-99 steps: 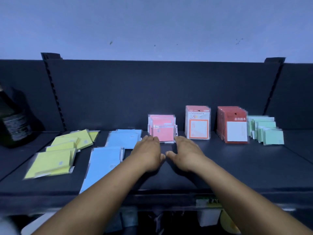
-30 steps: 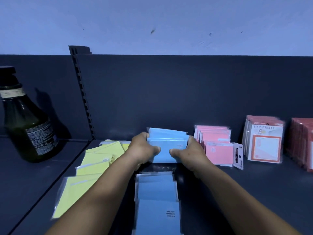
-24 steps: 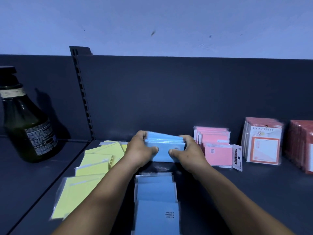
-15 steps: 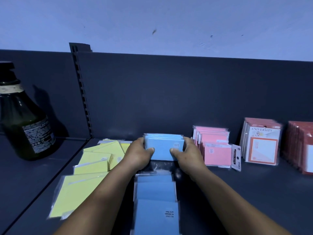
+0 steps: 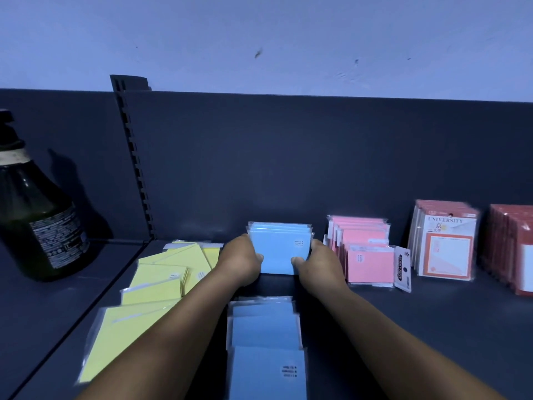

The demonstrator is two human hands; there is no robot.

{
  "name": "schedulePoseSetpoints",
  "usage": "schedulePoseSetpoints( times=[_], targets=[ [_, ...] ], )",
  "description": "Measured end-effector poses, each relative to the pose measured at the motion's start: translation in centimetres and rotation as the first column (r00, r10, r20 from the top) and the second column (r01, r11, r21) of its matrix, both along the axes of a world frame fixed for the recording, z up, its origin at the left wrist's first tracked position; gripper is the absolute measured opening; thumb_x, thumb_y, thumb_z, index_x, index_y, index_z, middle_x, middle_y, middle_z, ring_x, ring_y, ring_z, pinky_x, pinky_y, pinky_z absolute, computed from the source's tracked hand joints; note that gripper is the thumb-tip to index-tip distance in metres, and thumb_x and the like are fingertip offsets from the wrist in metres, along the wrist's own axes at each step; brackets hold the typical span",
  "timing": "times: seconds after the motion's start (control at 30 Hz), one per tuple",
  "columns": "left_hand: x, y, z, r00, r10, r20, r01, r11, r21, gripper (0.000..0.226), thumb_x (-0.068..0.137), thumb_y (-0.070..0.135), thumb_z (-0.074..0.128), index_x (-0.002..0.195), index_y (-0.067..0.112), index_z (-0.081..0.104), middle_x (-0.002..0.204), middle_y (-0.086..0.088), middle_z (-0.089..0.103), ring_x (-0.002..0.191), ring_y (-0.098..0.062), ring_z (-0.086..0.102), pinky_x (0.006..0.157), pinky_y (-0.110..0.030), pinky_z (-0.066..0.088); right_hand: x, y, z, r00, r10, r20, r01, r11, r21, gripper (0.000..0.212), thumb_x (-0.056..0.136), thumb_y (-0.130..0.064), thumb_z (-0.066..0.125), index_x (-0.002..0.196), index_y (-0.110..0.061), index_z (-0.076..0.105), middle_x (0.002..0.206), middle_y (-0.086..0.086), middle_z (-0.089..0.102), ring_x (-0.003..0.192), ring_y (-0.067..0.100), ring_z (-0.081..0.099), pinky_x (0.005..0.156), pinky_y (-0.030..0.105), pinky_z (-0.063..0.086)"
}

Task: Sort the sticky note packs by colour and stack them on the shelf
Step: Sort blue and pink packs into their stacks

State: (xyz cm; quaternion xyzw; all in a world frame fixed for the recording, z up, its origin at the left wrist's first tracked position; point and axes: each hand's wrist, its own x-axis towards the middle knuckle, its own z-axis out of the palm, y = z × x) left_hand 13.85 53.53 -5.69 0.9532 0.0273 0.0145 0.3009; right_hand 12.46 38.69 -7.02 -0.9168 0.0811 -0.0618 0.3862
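Note:
A bundle of blue sticky note packs [image 5: 278,249] stands upright on the dark shelf [image 5: 403,327] near the back panel. My left hand [image 5: 240,262] grips its left side and my right hand [image 5: 317,265] grips its right side, thumbs on the front. More blue packs [image 5: 266,345] lie flat in a row toward me between my forearms. Yellow packs [image 5: 155,284] lie spread flat on the left. Pink packs [image 5: 366,252] stand upright just right of my right hand.
A dark glass bottle [image 5: 37,223] stands on the neighbouring shelf section at far left. White-and-orange "University" packs [image 5: 445,243] and red packs [image 5: 513,249] stand upright at the right. A slotted upright [image 5: 135,157] divides the back panel.
Both hands moved from the pink packs to the blue ones, gathered a bundle and stood it upright. In the last second the bundle was squared up and set down against the shelf.

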Motion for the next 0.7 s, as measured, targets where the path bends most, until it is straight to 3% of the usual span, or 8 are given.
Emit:
schedulePoseSetpoints(
  times=[0.2, 0.4, 0.7],
  targets=[
    [1.8, -1.0, -0.1, 0.998, -0.001, 0.067, -0.001, 0.999, 0.036, 0.02, 0.094, 0.019, 0.053, 0.108, 0.005, 0.056, 0.107, -0.009, 0.064, 0.09, -0.025, 0.058, 0.074, -0.028, 0.044, 1.5, 0.1, 0.4, 0.997, -0.08, 0.003, 0.08, 0.997, -0.017, 0.025, 0.091, -0.016, 0.056, 0.114, -0.006, 0.053, 0.112, 0.009, 0.064, 0.098, 0.027, 0.06, 0.075, 0.027, 0.044],
    [2.6, -0.9, 0.1, 0.995, -0.02, 0.098, 0.015, 0.998, 0.055, 0.013, 0.092, 0.02, 0.055, 0.091, 0.007, 0.056, 0.09, -0.006, 0.061, 0.08, -0.024, 0.055, 0.069, -0.029, 0.043, 2.1, 0.1, 0.4, 0.995, -0.096, 0.029, 0.096, 0.995, -0.002, 0.027, 0.092, -0.015, 0.055, 0.117, -0.005, 0.052, 0.114, 0.01, 0.064, 0.102, 0.028, 0.061, 0.079, 0.028, 0.046],
    [2.3, -0.8, -0.1, 0.996, -0.032, 0.087, 0.03, 0.999, 0.033, 0.017, 0.089, 0.02, 0.059, 0.099, 0.006, 0.059, 0.097, -0.01, 0.066, 0.087, -0.027, 0.061, 0.077, -0.034, 0.051, 1.8, 0.0, 0.9, 0.997, -0.073, -0.014, 0.072, 0.996, -0.051, 0.034, 0.094, -0.014, 0.053, 0.126, -0.004, 0.046, 0.121, 0.013, 0.061, 0.109, 0.03, 0.059, 0.082, 0.028, 0.043]
  ],
)
